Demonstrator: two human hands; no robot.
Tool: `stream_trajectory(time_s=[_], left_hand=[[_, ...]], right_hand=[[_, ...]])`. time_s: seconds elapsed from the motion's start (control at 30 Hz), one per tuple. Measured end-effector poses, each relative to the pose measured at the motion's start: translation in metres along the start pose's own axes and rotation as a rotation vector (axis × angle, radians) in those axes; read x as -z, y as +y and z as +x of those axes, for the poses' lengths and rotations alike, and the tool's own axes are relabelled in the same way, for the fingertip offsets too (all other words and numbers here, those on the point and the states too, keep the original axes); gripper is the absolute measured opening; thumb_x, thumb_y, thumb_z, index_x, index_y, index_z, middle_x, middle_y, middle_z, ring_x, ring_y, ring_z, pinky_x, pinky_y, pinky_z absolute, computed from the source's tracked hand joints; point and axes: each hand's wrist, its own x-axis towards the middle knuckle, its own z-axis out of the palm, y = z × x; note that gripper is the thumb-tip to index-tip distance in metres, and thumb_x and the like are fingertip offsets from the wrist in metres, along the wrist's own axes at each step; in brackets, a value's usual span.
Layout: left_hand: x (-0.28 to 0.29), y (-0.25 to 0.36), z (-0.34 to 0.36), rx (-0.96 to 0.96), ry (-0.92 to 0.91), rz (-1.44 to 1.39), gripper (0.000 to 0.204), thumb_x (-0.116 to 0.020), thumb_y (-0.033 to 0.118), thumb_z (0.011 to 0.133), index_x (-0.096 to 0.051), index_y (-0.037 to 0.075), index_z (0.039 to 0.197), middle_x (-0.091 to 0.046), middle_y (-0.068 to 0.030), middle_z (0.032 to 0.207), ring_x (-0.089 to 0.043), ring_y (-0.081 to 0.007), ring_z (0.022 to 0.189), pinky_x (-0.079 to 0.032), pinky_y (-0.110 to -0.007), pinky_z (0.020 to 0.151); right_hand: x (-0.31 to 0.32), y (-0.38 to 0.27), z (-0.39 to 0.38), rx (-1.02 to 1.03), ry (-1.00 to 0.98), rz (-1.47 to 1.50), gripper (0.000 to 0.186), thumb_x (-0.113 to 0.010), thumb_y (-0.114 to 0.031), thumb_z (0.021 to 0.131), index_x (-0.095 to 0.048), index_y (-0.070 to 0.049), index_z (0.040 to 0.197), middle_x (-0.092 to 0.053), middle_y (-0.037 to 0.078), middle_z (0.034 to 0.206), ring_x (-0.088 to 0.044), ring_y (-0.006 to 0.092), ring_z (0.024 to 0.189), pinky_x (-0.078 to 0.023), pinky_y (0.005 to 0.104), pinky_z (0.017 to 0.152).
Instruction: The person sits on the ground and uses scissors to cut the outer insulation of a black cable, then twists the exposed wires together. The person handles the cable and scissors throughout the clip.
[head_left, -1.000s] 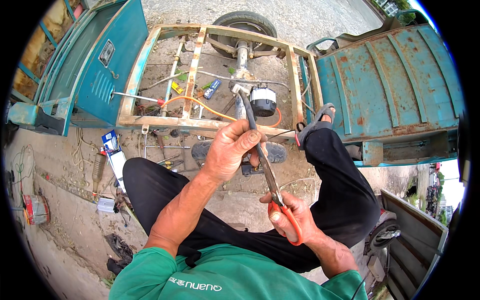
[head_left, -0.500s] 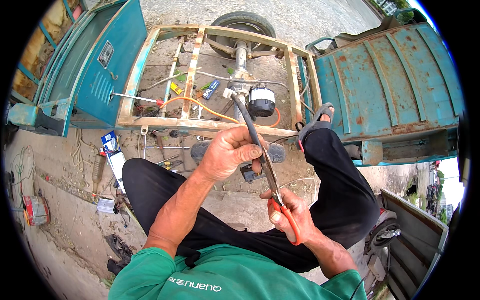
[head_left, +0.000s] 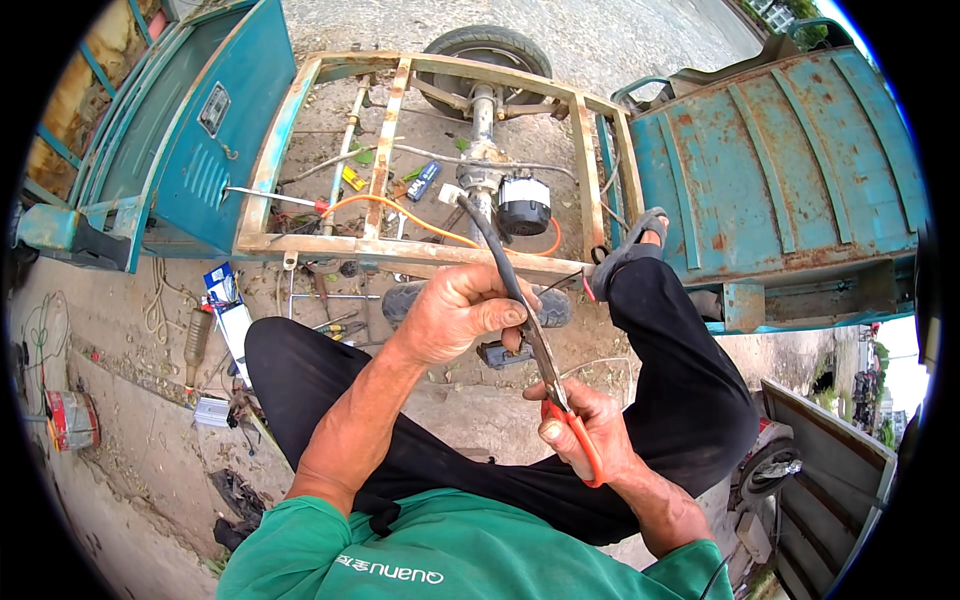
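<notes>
My left hand (head_left: 462,315) pinches a black sleeved cable (head_left: 488,236) between thumb and fingers. A white plug (head_left: 453,193) shows at the cable's far end, over the axle. My right hand (head_left: 592,428) is wrapped round the orange handles of a pair of scissors (head_left: 547,368). Their dark blades point up and away toward my left fingers and lie along the near end of the cable. Whether the blades are closed on the cable or inside its sleeve, I cannot tell. My legs are bent on either side of both hands.
A rusty frame (head_left: 384,150) stands ahead, with a wheel (head_left: 487,58), a motor (head_left: 524,207) and an orange cable (head_left: 440,228) within it. Teal body panels (head_left: 750,150) flank it. Tools, a screwdriver (head_left: 290,200) and a silver box (head_left: 213,412) lie at the left.
The cable's far end and my left hand have shifted very slightly. The scissors and my right hand have moved a little to the right. Both grips are unchanged.
</notes>
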Motion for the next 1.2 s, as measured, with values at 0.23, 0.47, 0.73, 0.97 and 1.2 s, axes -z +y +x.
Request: stream_trajectory(time_s=[0.23,0.47,0.73,0.97,1.2], left_hand=[[-0.002,0.002,-0.002,0.005,-0.034,0.084,0.02,-0.07,0.012,0.087,-0.069,-0.005,0.098,-0.068,-0.0104,0.085,-0.066,-0.0155,0.064,-0.054,-0.026,0.056],[-0.002,0.001,-0.001,0.012,-0.05,0.141,0.017,-0.07,0.009,0.087,-0.069,-0.004,0.098,-0.069,-0.0102,0.084,-0.066,-0.0151,0.064,-0.054,-0.025,0.056],[-0.006,0.007,-0.002,0.051,-0.071,0.248,0.015,-0.069,0.005,0.086,-0.069,-0.003,0.099,-0.07,-0.0091,0.082,-0.067,-0.0135,0.063,-0.054,-0.025,0.057],[-0.009,0.01,-0.001,0.044,-0.108,0.352,0.014,-0.068,0.005,0.087,-0.069,-0.003,0.099,-0.071,-0.0086,0.082,-0.067,-0.0125,0.063,-0.054,-0.025,0.057],[-0.009,0.009,0.0,0.014,-0.126,0.457,0.013,-0.068,0.006,0.087,-0.07,-0.001,0.098,-0.071,-0.0071,0.081,-0.067,-0.0118,0.063,-0.053,-0.025,0.057]], right_hand=[[0.002,0.001,0.003,0.058,-0.016,-0.001,0.048,-0.072,-0.031,0.089,-0.057,0.001,0.122,-0.045,-0.004,0.072,-0.043,0.0055,0.063,-0.038,0.024,0.057],[-0.004,-0.001,0.002,0.016,0.026,0.063,0.059,-0.069,-0.049,0.087,-0.056,0.002,0.116,-0.049,-0.003,0.067,-0.043,0.0031,0.05,-0.034,0.0201,0.045],[0.0,-0.003,0.001,0.02,0.019,0.05,0.044,-0.071,-0.031,0.09,-0.059,0.0,0.117,-0.045,-0.004,0.075,-0.043,0.0049,0.064,-0.037,0.0226,0.057],[0.002,-0.008,0.001,-0.006,0.016,0.026,0.046,-0.071,-0.033,0.089,-0.058,0.001,0.118,-0.046,-0.005,0.075,-0.043,0.0045,0.064,-0.035,0.0226,0.056],[-0.001,-0.009,0.003,0.007,0.043,0.074,0.052,-0.069,-0.04,0.088,-0.057,0.002,0.118,-0.047,-0.004,0.072,-0.044,0.0042,0.06,-0.036,0.022,0.053]])
